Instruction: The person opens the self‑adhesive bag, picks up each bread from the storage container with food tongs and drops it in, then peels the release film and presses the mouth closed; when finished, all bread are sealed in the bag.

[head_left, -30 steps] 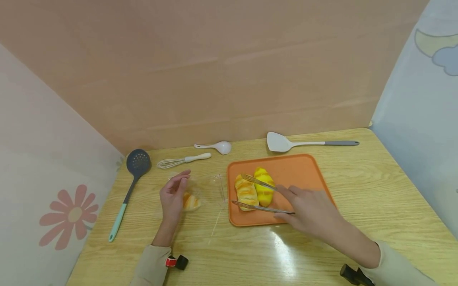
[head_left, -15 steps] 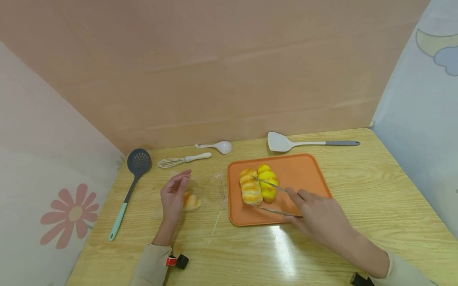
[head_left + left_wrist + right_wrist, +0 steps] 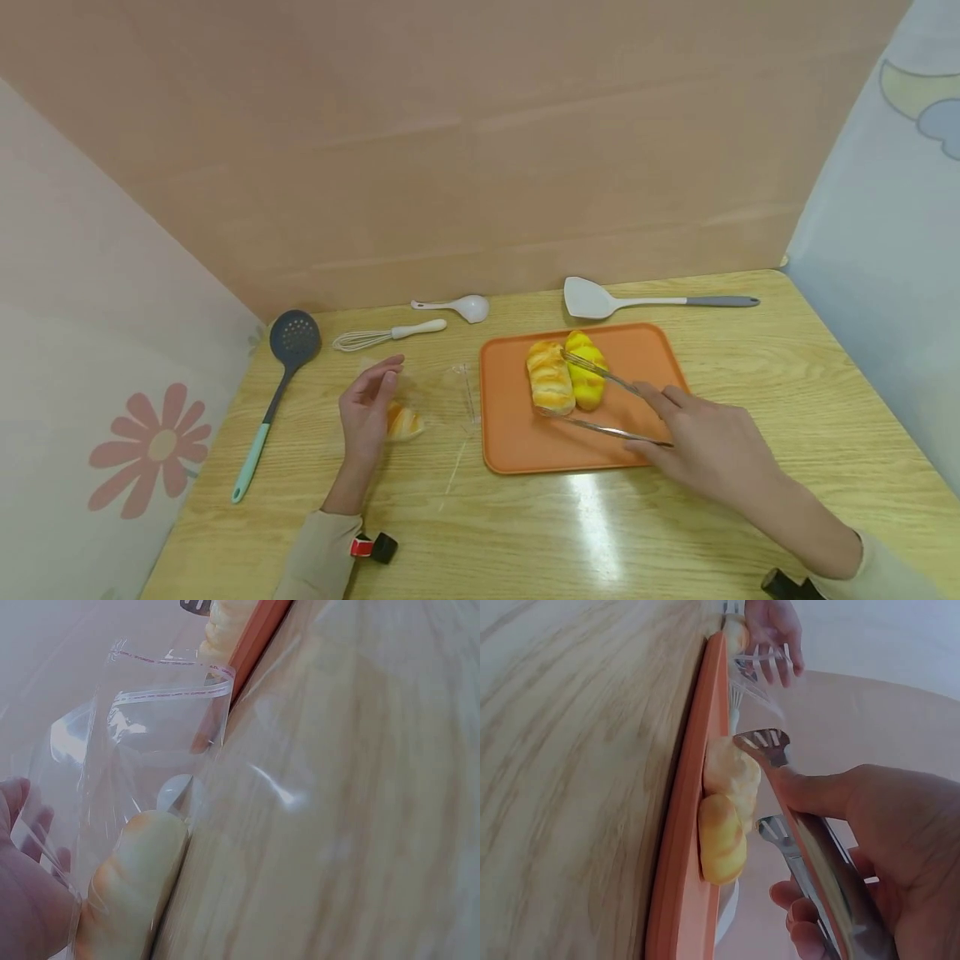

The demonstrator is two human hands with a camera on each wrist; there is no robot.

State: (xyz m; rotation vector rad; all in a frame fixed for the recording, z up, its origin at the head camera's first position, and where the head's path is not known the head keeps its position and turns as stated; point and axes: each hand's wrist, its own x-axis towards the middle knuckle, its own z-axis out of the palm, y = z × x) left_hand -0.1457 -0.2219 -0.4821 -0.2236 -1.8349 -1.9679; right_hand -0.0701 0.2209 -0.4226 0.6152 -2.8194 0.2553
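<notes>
My right hand [image 3: 712,442] grips metal tongs [image 3: 810,847], whose arms stand apart. In the head view their slotted tips lie by the two ends of a golden-brown ridged bread roll [image 3: 551,379]. Against that roll lies a bright yellow bread [image 3: 587,371], both on the orange tray [image 3: 517,442]. Whether the tips touch the roll cannot be told. At the left, my left hand [image 3: 366,408] holds the film of a clear plastic bag [image 3: 161,727] between thumb and fingers. Inside the bag is another pale bread [image 3: 135,885], partly hidden by the hand in the head view.
A dark slotted skimmer [image 3: 295,337] lies at the far left. Behind the bag are a whisk [image 3: 390,335] and a white ladle [image 3: 472,308]. A white spatula [image 3: 588,298] lies behind the tray. A tan board [image 3: 480,167] closes off the table's back.
The right hand and tongs have moved to the right. Both breads on the tray have shifted right and slightly away from me. The left hand has stayed by the bag.
</notes>
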